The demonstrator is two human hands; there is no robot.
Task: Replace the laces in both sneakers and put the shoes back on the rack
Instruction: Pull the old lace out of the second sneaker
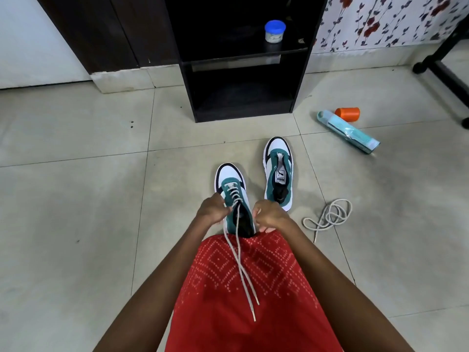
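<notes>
Your left hand (213, 210) is pinching the lace (243, 270) in its fingers (223, 212). Your right hand (270, 217) is gripping the laced sneaker (229, 179) in front of the rack (241, 97). The unlaced sneaker (279, 174) is sitting between it and the rack. A loose lace (330, 215), orange cup (347, 114) and teal packet (349, 132) are lying off the rack's right side.

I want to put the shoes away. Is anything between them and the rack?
Nothing visible: bare floor lies between the laced shoe, the unlaced shoe and the rack. A jar sits on its upper shelf.
</notes>
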